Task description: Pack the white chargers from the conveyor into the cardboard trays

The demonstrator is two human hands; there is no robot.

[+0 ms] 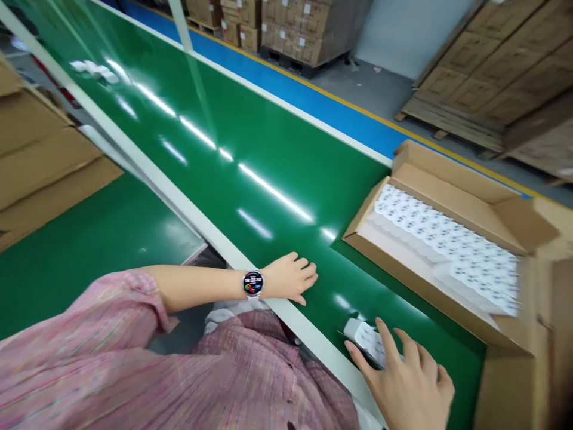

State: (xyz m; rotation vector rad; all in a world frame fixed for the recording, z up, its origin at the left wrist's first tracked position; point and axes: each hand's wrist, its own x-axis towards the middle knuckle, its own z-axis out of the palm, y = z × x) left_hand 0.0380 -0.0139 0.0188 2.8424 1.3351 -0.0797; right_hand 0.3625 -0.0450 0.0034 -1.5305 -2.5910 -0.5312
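My left hand [289, 279] lies on the near edge of the green work surface [286, 143], with fingers apart and nothing held. A watch [253, 283] is on that wrist. My right hand [409, 379] is at the lower right, its fingers spread around a short row of small white blocks [363, 335]. The thumb is on the near side and the index finger on the far side. Whether the fingertips touch the blocks I cannot tell. What kind of pieces they are is too blurred to make out.
An opened cardboard box [385, 254] at right holds rows of small white pieces [452, 248] with dark marks. Several white items [94, 70] lie at the far left of the surface. Cardboard [49, 149] stands at left. Stacked cartons [295, 30] sit on pallets behind.
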